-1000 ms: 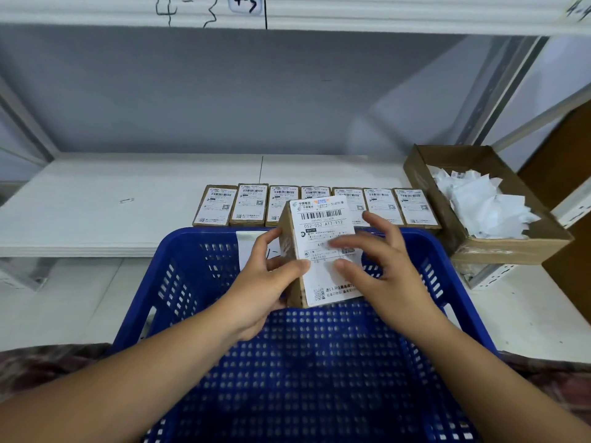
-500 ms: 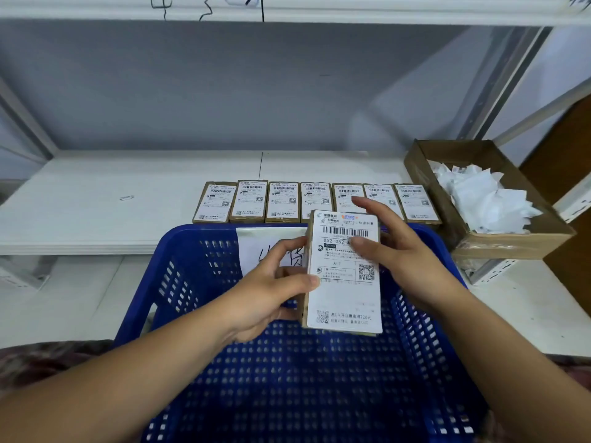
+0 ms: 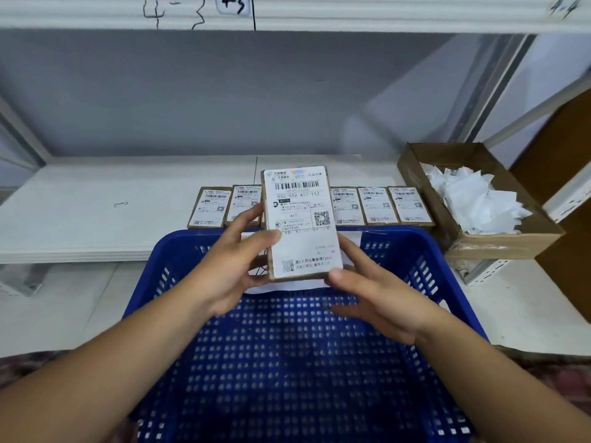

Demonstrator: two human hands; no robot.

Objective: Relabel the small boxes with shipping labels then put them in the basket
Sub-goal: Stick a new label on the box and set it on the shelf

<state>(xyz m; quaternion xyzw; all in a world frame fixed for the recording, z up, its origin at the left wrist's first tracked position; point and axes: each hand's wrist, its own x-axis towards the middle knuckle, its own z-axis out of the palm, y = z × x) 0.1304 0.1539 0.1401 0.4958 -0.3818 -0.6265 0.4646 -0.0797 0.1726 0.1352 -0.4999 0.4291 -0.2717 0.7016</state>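
- One small box (image 3: 302,223) is held up above the far part of the blue basket (image 3: 460,282), its labelled face turned toward the camera and tilted a little.
- A white shipping label (image 3: 300,247) is seen to cover nearly the whole face of that box, with barcode and printed code legible, so the labelling step is judged done for this piece.
- The box is gripped at its left edge by the left hand (image 3: 230,266), thumb laid on the label and fingers behind.
- Its lower right corner is supported by the right hand (image 3: 380,302), thumb at the bottom edge, the other fingers loosely spread beneath.
- The step in hand is judged to be a last check before placing; the next move calls for the box to be lowered into the basket, flat on the floor, and released.
- Beyond the basket's far rim, a row of boxes (image 3: 377,206) already bearing labels is laid flat on the white shelf (image 3: 96,219).
- To the right of the basket, an open carton (image 3: 499,247) is filled with crumpled white paper scraps (image 3: 473,199).
- A handwritten paper slip (image 3: 287,286) is fixed inside the basket's far wall, partly hidden behind the box.
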